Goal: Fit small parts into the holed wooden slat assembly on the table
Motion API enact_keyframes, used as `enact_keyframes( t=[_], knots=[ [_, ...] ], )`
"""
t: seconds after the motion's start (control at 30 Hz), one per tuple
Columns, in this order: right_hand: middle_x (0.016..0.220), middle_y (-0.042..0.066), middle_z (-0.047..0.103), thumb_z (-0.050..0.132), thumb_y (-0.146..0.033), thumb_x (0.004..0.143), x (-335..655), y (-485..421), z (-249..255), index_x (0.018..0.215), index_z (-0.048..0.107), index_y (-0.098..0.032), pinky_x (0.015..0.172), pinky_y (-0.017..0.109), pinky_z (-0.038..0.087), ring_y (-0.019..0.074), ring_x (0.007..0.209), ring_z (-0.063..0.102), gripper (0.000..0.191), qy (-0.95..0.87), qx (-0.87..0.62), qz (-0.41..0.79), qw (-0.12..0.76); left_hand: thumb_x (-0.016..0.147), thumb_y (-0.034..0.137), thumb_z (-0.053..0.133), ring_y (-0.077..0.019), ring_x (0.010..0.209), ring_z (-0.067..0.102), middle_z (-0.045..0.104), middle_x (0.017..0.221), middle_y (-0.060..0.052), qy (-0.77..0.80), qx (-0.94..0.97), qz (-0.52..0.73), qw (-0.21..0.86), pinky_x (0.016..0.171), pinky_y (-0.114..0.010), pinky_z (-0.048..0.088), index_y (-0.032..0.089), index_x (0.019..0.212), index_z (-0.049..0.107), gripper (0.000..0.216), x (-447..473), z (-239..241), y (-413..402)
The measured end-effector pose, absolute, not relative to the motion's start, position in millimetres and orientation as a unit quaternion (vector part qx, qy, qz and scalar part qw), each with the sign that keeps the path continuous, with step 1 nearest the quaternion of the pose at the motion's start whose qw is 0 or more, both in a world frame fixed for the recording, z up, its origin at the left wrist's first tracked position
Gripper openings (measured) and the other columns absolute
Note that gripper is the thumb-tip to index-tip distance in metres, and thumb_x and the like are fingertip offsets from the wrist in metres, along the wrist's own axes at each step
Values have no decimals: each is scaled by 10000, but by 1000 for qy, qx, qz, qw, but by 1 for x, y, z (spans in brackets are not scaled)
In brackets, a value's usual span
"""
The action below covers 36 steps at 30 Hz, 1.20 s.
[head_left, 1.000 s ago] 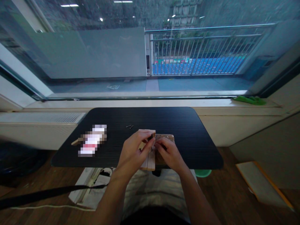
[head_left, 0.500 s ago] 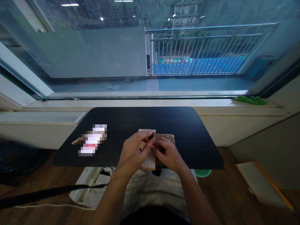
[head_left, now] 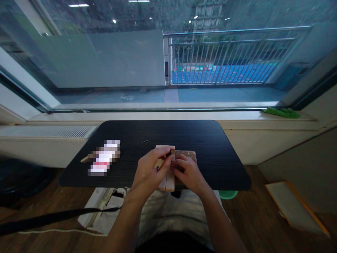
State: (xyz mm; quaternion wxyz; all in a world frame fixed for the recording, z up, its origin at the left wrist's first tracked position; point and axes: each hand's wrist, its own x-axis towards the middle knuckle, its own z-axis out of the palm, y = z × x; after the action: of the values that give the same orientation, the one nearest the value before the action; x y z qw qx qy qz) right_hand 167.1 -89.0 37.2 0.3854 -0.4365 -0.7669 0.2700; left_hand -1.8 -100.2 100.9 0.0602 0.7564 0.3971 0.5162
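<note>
Near the front edge of the black table, a pale wooden board (head_left: 170,181) lies beneath my hands, with a dark line running along it. Over its upper part, my left hand (head_left: 151,167) is closed, thumb and index finger pinching a small dark piece (head_left: 169,153) that is mostly covered. My right hand (head_left: 191,172) is closed too, its curled fingertips meeting the left ones at the board's right side; what they grip is hidden. A brown patterned block (head_left: 188,153) sits against the board's right, partly under my right hand. Beyond my left hand lie thin screws or nails (head_left: 145,142).
On the table's (head_left: 126,130) left are a blurred-out bright object (head_left: 105,156) and a light wooden stick (head_left: 84,159). A green cloth or glove (head_left: 281,112) rests on the windowsill. Below the table's right edge shows a green basin (head_left: 228,194).
My right fingers have shifted slightly at the board's edge. My left hand keeps its pinch and has barely moved.
</note>
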Motion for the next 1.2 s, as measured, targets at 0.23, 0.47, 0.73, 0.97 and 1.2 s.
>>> enact_keyframes(
  t=[0.23, 0.47, 0.73, 0.97, 1.2],
  knots=[
    [948, 42, 670, 663, -161, 895, 166, -89, 37, 985, 762, -249, 830, 371, 483, 205, 912, 624, 160, -780, -440, 250, 369, 882, 138, 662, -165, 888, 770, 794, 1022, -49, 394, 756, 519, 58, 846, -283, 641, 203, 1065, 671, 195, -2, 101, -101],
    [941, 42, 670, 646, -186, 922, 167, -88, 38, 989, 771, -251, 836, 365, 484, 204, 923, 627, 156, -785, -434, 257, 360, 891, 150, 648, -166, 898, 767, 791, 1031, -55, 389, 754, 524, 73, 865, -295, 639, 202, 1049, 674, 168, -1, 102, -102],
    [959, 47, 681, 643, -203, 934, 167, -88, 36, 1022, 781, -266, 860, 376, 490, 208, 945, 631, 175, -787, -434, 255, 358, 870, 101, 665, -167, 971, 741, 766, 1058, -57, 356, 751, 546, 106, 869, -297, 619, 208, 1019, 657, 184, -1, 103, -101],
    [940, 43, 678, 643, -204, 934, 167, -88, 38, 1030, 784, -281, 812, 363, 499, 200, 906, 634, 187, -788, -437, 250, 355, 862, 136, 702, -136, 838, 703, 725, 1028, -50, 365, 755, 540, 77, 724, -247, 605, 205, 994, 662, 154, -3, 103, -99],
    [954, 46, 693, 642, -171, 923, 166, -88, 36, 1021, 787, -281, 839, 382, 505, 203, 917, 639, 207, -787, -431, 251, 364, 863, 176, 720, -114, 729, 678, 719, 971, -37, 372, 752, 538, 82, 658, -231, 593, 198, 969, 664, 122, -1, 104, -97]
  ],
)
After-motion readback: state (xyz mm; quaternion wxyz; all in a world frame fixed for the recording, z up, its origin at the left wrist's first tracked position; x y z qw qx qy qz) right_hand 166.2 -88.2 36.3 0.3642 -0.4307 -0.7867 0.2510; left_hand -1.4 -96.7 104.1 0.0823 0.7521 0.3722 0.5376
